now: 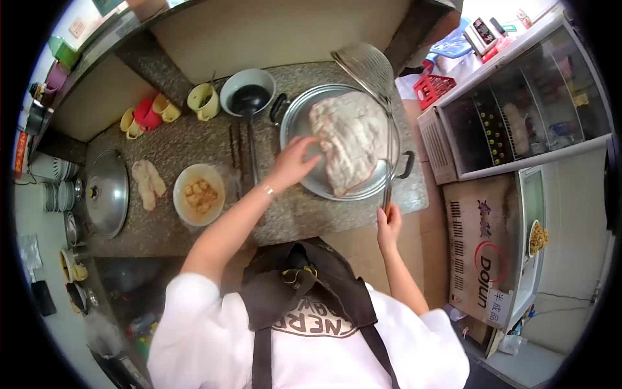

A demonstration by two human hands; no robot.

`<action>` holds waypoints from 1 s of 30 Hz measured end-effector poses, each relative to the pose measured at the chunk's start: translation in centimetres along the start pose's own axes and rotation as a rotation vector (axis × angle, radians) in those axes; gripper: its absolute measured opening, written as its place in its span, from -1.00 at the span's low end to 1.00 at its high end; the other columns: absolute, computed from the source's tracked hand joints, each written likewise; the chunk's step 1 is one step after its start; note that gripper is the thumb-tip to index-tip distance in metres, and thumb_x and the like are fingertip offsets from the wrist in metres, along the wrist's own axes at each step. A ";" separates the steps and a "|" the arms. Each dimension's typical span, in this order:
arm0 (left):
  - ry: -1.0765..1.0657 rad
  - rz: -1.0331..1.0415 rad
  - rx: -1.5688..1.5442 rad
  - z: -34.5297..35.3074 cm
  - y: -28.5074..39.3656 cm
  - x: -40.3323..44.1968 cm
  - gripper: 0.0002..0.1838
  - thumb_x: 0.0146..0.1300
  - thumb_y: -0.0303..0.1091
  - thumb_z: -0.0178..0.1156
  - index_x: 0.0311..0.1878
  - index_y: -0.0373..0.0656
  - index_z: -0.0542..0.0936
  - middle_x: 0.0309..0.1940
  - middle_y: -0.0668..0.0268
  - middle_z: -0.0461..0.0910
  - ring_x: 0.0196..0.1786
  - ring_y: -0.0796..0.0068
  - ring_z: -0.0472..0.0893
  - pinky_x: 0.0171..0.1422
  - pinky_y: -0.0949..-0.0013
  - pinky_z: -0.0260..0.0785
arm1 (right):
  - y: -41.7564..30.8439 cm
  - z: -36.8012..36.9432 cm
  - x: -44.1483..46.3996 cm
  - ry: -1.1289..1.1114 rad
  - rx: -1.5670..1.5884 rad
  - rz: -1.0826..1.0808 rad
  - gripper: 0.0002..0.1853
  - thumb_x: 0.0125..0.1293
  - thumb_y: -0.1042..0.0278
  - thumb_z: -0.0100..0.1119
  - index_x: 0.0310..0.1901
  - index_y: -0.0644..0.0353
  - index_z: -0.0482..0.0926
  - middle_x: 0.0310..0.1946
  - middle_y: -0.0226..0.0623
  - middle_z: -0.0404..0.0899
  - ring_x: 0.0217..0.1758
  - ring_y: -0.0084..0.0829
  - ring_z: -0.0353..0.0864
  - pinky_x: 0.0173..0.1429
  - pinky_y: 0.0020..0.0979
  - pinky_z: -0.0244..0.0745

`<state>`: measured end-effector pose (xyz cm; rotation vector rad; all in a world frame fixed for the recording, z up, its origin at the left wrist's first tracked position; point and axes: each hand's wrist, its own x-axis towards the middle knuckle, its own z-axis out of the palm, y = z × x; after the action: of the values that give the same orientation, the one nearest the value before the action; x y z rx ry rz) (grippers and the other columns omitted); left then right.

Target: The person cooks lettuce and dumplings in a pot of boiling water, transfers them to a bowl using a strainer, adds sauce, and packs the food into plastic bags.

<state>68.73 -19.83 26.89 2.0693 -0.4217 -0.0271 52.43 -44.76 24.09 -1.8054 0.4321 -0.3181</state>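
Observation:
A large pale slab of what looks like raw meat point(350, 139) lies in a round metal pan point(299, 123) with dark side handles. My left hand point(297, 161) is over the pan's left side, fingers apart, its fingertips at the slab's left edge; I cannot tell whether they press on it. Below the pan's right side, my right hand point(389, 227) is closed around the handle of a wire skimmer point(370, 70). The handle runs up across the pan's right part, and the mesh head sits beyond the far rim.
Left on the stone counter point(311, 217) are a bowl of brown chunks point(199, 194), a pale flat piece of food point(149, 183), a metal lid point(107, 193), and several cups. A ladle point(251, 120) rests in a bowl of dark liquid. A glass-door fridge point(525, 110) stands right.

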 end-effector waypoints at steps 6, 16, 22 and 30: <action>-0.212 0.033 0.513 9.1 2.2 10.8 -0.53 0.02 -0.24 0.15 0.07 0.00 0.39 0.02 0.09 0.29 -0.04 0.09 0.45 0.02 0.17 0.33 | 1.8 -9.8 -2.1 0.155 -0.100 0.046 -0.86 0.12 0.38 0.11 -0.38 0.26 0.41 -0.59 -0.52 0.29 -0.54 -0.67 0.21 -0.46 -0.59 0.14; -0.132 0.148 0.580 1.3 8.0 12.1 -0.53 -0.13 -0.11 0.19 -0.08 -0.05 0.55 -0.13 0.09 0.43 -0.10 0.14 0.49 0.02 0.19 0.33 | 0.9 -10.9 -0.7 0.089 0.290 0.223 -0.78 0.27 0.30 -0.02 -0.12 0.22 0.41 -0.67 -0.63 0.18 -0.72 -0.80 0.09 -0.67 -0.70 -0.04; 0.101 0.066 0.509 -16.2 7.2 6.2 -0.53 -0.16 -0.26 0.26 -0.10 -0.24 0.54 -0.19 0.12 0.51 -0.14 0.29 0.52 -0.04 0.36 0.33 | 1.6 -8.8 3.3 -0.098 0.008 0.233 -0.73 0.23 0.24 0.05 -0.15 0.27 0.45 -0.63 -0.54 0.29 -0.62 -0.68 0.23 -0.54 -0.59 0.16; 0.428 -0.312 0.616 -30.9 0.8 -12.9 -0.56 -0.11 -0.35 0.24 -0.06 -0.22 0.51 -0.18 0.19 0.49 -0.13 0.34 0.49 -0.05 0.42 0.30 | 3.4 -1.7 9.5 -0.312 -0.329 0.314 -0.67 0.18 0.18 0.04 -0.26 0.36 0.47 -0.64 -0.23 0.41 -0.54 -0.40 0.41 -0.40 -0.33 0.31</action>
<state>62.30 9.58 41.53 2.6385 0.1901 0.3980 59.81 -51.30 21.23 -2.0251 0.5596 0.2661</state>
